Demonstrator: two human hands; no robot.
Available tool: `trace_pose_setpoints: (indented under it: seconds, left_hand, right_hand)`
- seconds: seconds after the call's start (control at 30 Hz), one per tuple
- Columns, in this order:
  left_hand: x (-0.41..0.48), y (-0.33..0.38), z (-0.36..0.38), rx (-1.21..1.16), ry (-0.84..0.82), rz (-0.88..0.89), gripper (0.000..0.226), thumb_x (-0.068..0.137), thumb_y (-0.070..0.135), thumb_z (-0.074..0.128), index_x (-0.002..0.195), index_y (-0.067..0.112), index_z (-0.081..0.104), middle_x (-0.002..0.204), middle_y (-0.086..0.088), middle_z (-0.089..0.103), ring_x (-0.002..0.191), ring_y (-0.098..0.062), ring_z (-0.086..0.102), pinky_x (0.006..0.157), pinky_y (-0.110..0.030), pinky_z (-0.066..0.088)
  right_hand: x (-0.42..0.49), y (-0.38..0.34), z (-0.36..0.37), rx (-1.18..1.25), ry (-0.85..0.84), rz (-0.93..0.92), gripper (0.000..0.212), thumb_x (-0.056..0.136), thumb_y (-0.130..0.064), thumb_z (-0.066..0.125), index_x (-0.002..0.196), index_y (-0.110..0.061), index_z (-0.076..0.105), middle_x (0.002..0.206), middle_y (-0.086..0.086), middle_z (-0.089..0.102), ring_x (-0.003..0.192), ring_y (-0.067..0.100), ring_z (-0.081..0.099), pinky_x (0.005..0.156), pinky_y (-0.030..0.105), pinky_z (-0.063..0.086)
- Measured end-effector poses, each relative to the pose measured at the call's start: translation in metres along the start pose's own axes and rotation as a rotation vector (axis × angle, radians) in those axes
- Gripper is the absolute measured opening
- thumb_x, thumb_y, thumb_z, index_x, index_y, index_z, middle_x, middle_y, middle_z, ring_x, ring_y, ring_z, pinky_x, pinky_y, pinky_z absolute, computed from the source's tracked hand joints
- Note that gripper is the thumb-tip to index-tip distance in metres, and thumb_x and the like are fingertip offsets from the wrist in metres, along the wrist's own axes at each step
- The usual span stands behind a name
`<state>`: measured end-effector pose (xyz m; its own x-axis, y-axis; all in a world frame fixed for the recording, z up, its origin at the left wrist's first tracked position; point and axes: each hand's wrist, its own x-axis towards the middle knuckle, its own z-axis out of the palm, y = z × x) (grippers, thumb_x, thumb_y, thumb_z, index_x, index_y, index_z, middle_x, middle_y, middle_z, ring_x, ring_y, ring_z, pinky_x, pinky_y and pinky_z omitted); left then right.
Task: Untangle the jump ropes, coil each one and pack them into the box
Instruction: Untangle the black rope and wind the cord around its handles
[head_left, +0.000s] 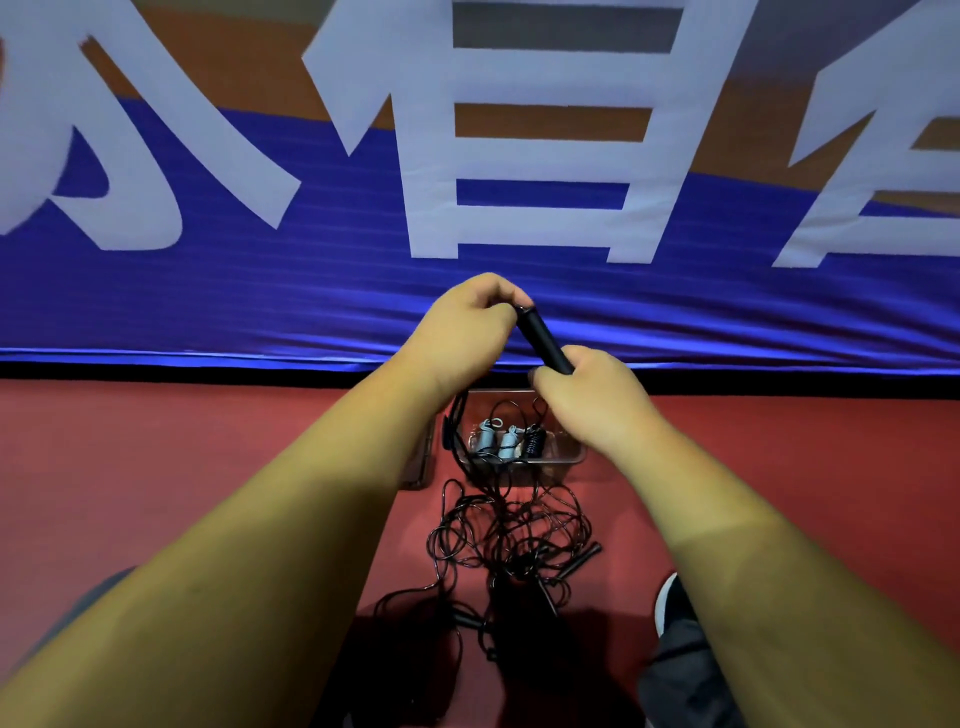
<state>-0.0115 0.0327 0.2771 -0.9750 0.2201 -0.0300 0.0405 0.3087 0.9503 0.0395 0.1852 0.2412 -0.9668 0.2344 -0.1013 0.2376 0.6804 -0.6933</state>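
Fingers (493, 291) of the left hand (467, 322) are curled round the top end of a black handle (540, 335), while its lower end is gripped by the right hand (592, 400). Below them, a clear box (563, 456) is seen on the red floor (156, 457), with three coiled ropes (509, 441) packed inside. Just in front of it, tangled ropes (509, 535) are spread. A blue banner (260, 301) with large white characters is hung behind.

Head-worn camera looks forward and down at the floor (156, 467).
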Motion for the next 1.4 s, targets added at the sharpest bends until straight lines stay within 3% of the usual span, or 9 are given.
trace_pose_setpoints:
  seconds: [0.17,0.3,0.5,0.73,0.87,1.07,1.2,1.3,1.4]
  left_hand:
    - [0.0,-0.003,-0.003,-0.029,0.089,0.01,0.024,0.099,0.016,0.05,0.094,0.024,0.072,0.054,0.012,0.049,0.045,-0.013,0.039,0.051,-0.027,0.037]
    - [0.002,0.002,-0.009,-0.065,0.104,-0.022,0.029,0.1,0.012,0.046,0.102,0.018,0.074,0.055,0.005,0.047,0.043,-0.015,0.038,0.044,-0.023,0.038]
    - [-0.003,0.009,-0.007,-0.268,-0.025,-0.103,0.029,0.102,0.016,0.053,0.103,0.024,0.081,0.091,0.002,0.061,0.073,-0.019,0.046,0.068,-0.03,0.06]
    - [-0.003,0.01,-0.018,-0.413,-0.076,-0.064,0.022,0.102,0.018,0.061,0.11,0.016,0.081,0.077,0.007,0.056,0.074,-0.015,0.045,0.083,-0.037,0.062]
    - [-0.001,0.006,-0.021,-0.386,-0.049,-0.009,0.016,0.1,0.019,0.069,0.108,0.013,0.081,0.083,0.008,0.067,0.084,-0.017,0.051,0.073,-0.03,0.057]
    - [0.006,0.002,-0.023,-0.398,0.069,-0.041,0.015,0.099,0.02,0.069,0.103,0.012,0.081,0.072,0.004,0.056,0.065,-0.013,0.043,0.067,-0.034,0.051]
    - [0.001,0.014,-0.025,-0.529,0.0,-0.058,0.017,0.1,0.012,0.067,0.108,0.005,0.08,0.081,0.0,0.065,0.069,-0.014,0.048,0.083,-0.04,0.064]
    - [-0.001,0.02,-0.03,-0.481,-0.073,-0.054,0.019,0.1,0.015,0.067,0.116,0.012,0.078,0.087,0.002,0.068,0.079,-0.017,0.058,0.091,-0.048,0.063]
    - [0.001,0.019,-0.039,-0.388,-0.093,-0.076,0.026,0.1,0.021,0.069,0.124,0.01,0.069,0.094,-0.001,0.069,0.087,-0.02,0.071,0.099,-0.053,0.058]
  right_hand:
    - [-0.003,-0.005,-0.001,0.1,-0.112,0.05,0.018,0.089,-0.035,0.066,0.094,-0.018,0.062,0.075,0.008,0.07,0.051,0.024,0.068,0.06,0.043,0.062]
    - [-0.005,-0.009,0.004,0.133,-0.142,-0.025,0.018,0.089,-0.026,0.065,0.105,-0.02,0.06,0.086,0.017,0.074,0.051,0.028,0.069,0.055,0.043,0.06]
    - [0.0,-0.01,0.004,0.142,-0.045,-0.05,0.012,0.093,-0.025,0.058,0.104,-0.023,0.062,0.078,0.011,0.065,0.062,0.033,0.066,0.058,0.042,0.054]
    - [0.005,-0.012,0.007,0.089,0.049,-0.039,0.019,0.093,-0.03,0.058,0.091,-0.012,0.056,0.067,0.002,0.056,0.058,0.029,0.054,0.057,0.036,0.045]
    - [0.005,-0.015,0.007,0.135,0.017,-0.057,0.02,0.089,-0.034,0.066,0.09,-0.016,0.059,0.063,-0.003,0.054,0.054,0.023,0.053,0.056,0.037,0.047]
    - [0.001,-0.016,0.009,0.192,-0.067,-0.105,0.016,0.089,-0.029,0.07,0.102,-0.028,0.061,0.085,0.001,0.068,0.05,0.016,0.068,0.056,0.034,0.053]
    - [0.002,-0.016,0.01,0.231,0.02,-0.122,0.01,0.094,-0.021,0.06,0.101,-0.027,0.064,0.09,0.004,0.071,0.062,0.021,0.076,0.072,0.053,0.065]
    - [0.004,-0.017,0.005,0.146,0.069,-0.159,0.003,0.101,-0.026,0.055,0.102,-0.024,0.057,0.087,0.005,0.067,0.061,0.021,0.074,0.06,0.036,0.058]
    - [0.005,-0.019,0.002,0.154,0.154,-0.16,0.006,0.1,-0.029,0.056,0.098,-0.023,0.054,0.083,0.007,0.065,0.069,0.033,0.069,0.062,0.043,0.057]
